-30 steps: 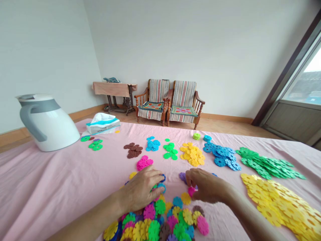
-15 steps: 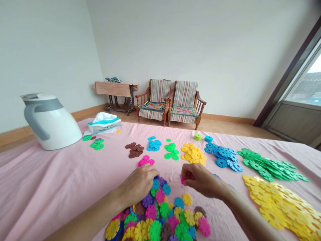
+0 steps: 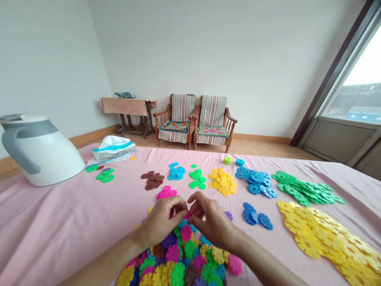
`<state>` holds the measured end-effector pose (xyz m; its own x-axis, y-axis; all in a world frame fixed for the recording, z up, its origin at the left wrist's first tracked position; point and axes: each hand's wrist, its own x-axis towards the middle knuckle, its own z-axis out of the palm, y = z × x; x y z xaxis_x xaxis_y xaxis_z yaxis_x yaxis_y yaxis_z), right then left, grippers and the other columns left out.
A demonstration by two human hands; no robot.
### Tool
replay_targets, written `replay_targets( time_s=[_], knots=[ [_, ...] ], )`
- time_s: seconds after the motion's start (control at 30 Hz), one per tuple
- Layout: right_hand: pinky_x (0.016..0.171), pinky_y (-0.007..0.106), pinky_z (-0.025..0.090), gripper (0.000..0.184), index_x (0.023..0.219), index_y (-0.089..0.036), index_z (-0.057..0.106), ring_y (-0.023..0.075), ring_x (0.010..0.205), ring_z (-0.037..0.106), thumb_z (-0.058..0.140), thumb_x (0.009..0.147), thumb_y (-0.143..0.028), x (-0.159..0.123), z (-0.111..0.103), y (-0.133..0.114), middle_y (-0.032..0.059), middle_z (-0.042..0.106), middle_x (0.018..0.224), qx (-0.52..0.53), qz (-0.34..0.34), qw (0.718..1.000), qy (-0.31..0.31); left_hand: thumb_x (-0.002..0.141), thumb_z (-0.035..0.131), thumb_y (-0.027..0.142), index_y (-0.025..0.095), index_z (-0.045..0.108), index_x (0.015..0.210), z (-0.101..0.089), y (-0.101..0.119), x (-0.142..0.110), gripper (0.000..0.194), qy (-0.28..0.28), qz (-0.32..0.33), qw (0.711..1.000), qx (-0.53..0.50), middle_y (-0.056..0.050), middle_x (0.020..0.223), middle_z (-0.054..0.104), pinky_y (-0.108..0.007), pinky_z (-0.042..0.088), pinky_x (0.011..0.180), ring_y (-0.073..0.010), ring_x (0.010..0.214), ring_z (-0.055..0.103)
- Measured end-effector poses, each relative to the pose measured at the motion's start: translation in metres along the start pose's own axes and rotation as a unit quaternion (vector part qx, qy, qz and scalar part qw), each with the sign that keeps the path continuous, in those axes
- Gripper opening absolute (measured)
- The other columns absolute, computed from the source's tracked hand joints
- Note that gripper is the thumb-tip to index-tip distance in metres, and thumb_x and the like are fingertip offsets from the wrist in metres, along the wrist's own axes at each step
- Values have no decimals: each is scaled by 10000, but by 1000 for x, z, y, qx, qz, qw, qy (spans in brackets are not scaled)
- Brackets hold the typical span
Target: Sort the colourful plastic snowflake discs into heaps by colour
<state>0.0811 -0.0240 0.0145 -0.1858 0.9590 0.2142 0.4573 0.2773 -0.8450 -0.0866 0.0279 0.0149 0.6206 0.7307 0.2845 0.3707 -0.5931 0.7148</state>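
Note:
My left hand [image 3: 162, 222] and my right hand [image 3: 210, 220] meet fingertip to fingertip over the far edge of a mixed heap of coloured snowflake discs [image 3: 184, 264] on the pink tablecloth [image 3: 59, 222]. Both hands are closed in a pinch around a pink disc [image 3: 188, 214] held between them. A small pile of pink discs [image 3: 166, 193] lies just beyond my left fingers. Three dark blue discs [image 3: 256, 216] sit to the right of my right hand.
Sorted piles lie across the cloth: brown [image 3: 152, 179], light blue [image 3: 176, 172], bright green [image 3: 197, 179], yellow [image 3: 222, 181], blue [image 3: 256, 182], dark green [image 3: 306, 188], a large yellow spread [image 3: 330, 238]. A white kettle [image 3: 35, 149] and tissue pack [image 3: 113, 147] stand left. Two chairs [image 3: 195, 121] stand behind.
My right hand carried a pink disc leftward from the heap's right side to meet my left hand, which lifted off the discs and pinched it. The view shifted slightly right.

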Motion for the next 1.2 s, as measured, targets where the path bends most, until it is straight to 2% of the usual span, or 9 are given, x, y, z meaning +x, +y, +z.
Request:
replay_targets(
  time_s=[0.1, 0.2, 0.3, 0.37, 0.6, 0.8, 0.97, 1.07, 1.2],
  knots=[
    [525, 207, 408, 204, 943, -185, 502, 95, 576, 546, 542, 745, -151, 4, -7, 9, -19, 608, 696, -24, 19, 999, 43, 820, 506, 258, 165, 585, 742, -13, -21, 9, 144, 81, -22, 996, 8, 9, 678, 606, -211, 431, 608, -120, 641, 557],
    [505, 213, 392, 101, 867, -176, 519, 100, 547, 535, 502, 768, -162, 9, -12, 24, -20, 579, 637, -45, 44, 994, 86, 790, 525, 280, 170, 596, 784, -27, -52, 16, 131, 164, -65, 983, 46, 6, 687, 624, -217, 441, 595, -130, 632, 574],
    [487, 211, 377, 86, 846, -175, 524, 99, 528, 531, 483, 772, -159, 12, -13, 35, -19, 575, 627, -44, 57, 994, 87, 762, 529, 269, 175, 601, 805, -35, -78, 19, 127, 179, -87, 977, 71, 4, 702, 644, -224, 456, 598, -135, 625, 592],
    [488, 209, 370, 83, 832, -176, 534, 97, 523, 525, 480, 773, -157, 11, -11, 36, -21, 574, 615, -49, 53, 994, 82, 754, 526, 266, 178, 607, 812, -35, -86, 19, 133, 172, -91, 977, 89, 4, 705, 648, -225, 463, 595, -135, 618, 597],
    [574, 212, 393, 106, 751, -178, 624, 98, 612, 530, 529, 746, -131, 4, -2, 21, 2, 587, 690, -115, -5, 993, 31, 776, 520, 260, 189, 621, 859, -33, -78, 18, 149, 198, -31, 965, 169, -11, 817, 646, -225, 465, 620, -120, 623, 575],
    [703, 255, 419, 248, 936, -188, 655, 145, 775, 540, 626, 689, -177, 13, 5, 10, 41, 584, 851, -166, -24, 986, -25, 814, 484, 237, 197, 607, 841, -32, -77, 15, 132, 208, -6, 960, 187, 0, 791, 631, -222, 453, 635, -119, 632, 563],
    [634, 230, 415, 251, 887, -178, 654, 128, 729, 529, 674, 640, -219, 23, 1, 9, 45, 567, 888, -169, -4, 980, -109, 817, 482, 242, 200, 608, 820, -33, -78, 14, 132, 211, -3, 957, 197, -1, 789, 632, -226, 442, 633, -127, 647, 562],
    [597, 213, 398, 239, 826, -172, 625, 118, 707, 516, 696, 601, -212, 24, -2, 10, 23, 578, 841, -163, 20, 979, -121, 814, 484, 241, 202, 610, 814, -34, -79, 14, 132, 219, -1, 956, 196, -2, 792, 641, -223, 436, 623, -131, 658, 566],
    [564, 187, 377, 156, 749, -169, 587, 95, 659, 512, 605, 615, -91, 18, -5, 10, -18, 586, 709, -122, 30, 985, -114, 814, 486, 250, 201, 614, 796, -33, -79, 15, 139, 223, -5, 955, 195, 1, 773, 645, -218, 431, 613, -129, 652, 566]
  ],
)
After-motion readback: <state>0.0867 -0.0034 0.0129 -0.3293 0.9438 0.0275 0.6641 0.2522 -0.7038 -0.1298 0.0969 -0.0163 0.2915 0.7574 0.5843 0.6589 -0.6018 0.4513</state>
